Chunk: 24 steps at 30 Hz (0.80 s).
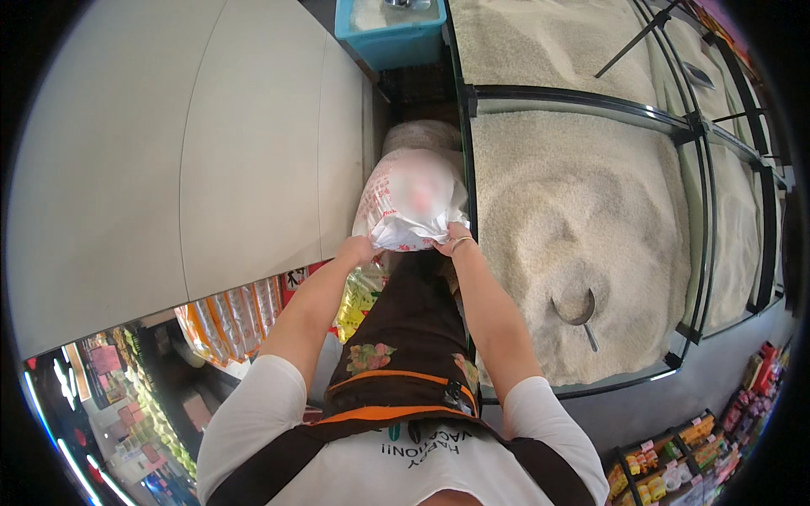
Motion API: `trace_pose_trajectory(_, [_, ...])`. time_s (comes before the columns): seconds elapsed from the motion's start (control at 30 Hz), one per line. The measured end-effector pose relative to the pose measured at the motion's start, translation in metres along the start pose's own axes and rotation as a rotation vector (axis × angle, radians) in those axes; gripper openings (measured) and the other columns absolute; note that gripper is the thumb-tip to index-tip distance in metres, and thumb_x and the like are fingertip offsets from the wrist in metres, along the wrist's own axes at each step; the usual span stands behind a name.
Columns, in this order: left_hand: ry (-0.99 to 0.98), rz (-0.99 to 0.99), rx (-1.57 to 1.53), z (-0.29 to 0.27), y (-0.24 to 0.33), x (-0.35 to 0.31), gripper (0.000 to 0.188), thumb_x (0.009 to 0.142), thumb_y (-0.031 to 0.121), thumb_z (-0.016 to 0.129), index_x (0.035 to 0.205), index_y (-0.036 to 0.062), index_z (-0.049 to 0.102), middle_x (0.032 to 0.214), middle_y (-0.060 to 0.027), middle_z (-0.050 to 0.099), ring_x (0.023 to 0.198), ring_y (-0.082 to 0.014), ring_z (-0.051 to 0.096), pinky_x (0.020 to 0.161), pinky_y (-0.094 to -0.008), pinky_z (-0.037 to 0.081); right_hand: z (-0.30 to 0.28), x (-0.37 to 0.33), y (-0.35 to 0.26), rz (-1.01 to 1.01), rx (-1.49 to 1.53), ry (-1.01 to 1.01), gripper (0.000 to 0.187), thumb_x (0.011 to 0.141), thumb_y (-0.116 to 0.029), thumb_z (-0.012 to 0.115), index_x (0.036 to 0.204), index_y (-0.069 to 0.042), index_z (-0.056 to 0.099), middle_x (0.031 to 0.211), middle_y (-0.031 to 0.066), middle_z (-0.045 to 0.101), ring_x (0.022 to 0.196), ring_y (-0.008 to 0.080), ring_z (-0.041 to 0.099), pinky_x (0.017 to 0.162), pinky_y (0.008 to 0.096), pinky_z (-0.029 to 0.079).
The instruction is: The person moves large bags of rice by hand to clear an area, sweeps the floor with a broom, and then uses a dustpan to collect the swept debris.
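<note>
A large white sack (380,198) with red print stands in the narrow gap before me, part of its front smeared by a blur. My left hand (361,250) grips the sack's near left corner, fingers closed on the crumpled edge. At the near right corner, my right hand (456,237) is closed on the same edge, with a bracelet on its wrist. Between the two hands the white material is gathered and creased. Just behind lies another bulky sack (422,135), partly hidden by the first. What the white sack holds is hidden.
A pale cabinet (253,126) walls the left side. On the right, black-framed bins hold white grain (574,202), with a metal scoop (576,312) in it. A blue tub (392,46) stands at the far end. Orange-and-white packages (232,325) and a yellow-green bag (359,295) lie near my left arm.
</note>
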<state>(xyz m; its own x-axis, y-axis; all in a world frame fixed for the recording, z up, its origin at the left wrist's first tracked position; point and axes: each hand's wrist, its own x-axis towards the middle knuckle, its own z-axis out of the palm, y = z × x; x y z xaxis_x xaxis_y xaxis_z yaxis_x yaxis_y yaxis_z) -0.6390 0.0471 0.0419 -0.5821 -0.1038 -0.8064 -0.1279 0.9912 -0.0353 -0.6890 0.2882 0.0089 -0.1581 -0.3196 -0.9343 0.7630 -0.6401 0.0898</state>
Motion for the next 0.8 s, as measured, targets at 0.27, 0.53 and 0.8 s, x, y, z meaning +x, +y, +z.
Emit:
trace_pose_trajectory(0.27, [0.067, 0.036, -0.173, -0.047, 0.008, 0.028, 0.053, 0.077, 0.055, 0.05, 0.09, 0.0061, 0.067, 0.095, -0.0169, 0.063, 0.093, -0.0309, 0.059, 0.082, -0.039, 0.046, 0.027, -0.001, -0.039, -0.128, 0.021, -0.173, 0.034, 0.087, -0.009, 0.033, 0.118, -0.001, 0.046, 0.112, 0.015, 0.056, 0.098, 0.0279, 0.058, 0.081, 0.0467, 0.049])
trace_pose_trajectory(0.53, [0.074, 0.006, -0.234, -0.065, 0.002, 0.07, 0.058, 0.076, 0.054, 0.053, 0.098, 0.0009, 0.063, 0.105, -0.0204, 0.059, 0.098, -0.033, 0.057, 0.083, -0.038, 0.044, 0.049, 0.002, -0.052, -0.156, -0.059, -0.182, 0.032, 0.087, -0.011, 0.035, 0.114, -0.002, 0.05, 0.107, 0.0144, 0.058, 0.098, 0.0283, 0.058, 0.079, 0.0449, 0.05])
trace_pose_trajectory(0.8, [-0.051, 0.04, -0.206, -0.017, -0.003, 0.089, 0.064, 0.075, 0.06, 0.05, 0.101, 0.0028, 0.062, 0.108, -0.0185, 0.059, 0.1, -0.0319, 0.056, 0.084, -0.0378, 0.044, -0.007, 0.111, -0.027, -0.107, -0.175, -0.119, 0.029, 0.081, -0.017, 0.044, 0.104, -0.004, 0.056, 0.102, 0.0122, 0.061, 0.091, 0.0273, 0.06, 0.072, 0.0429, 0.049])
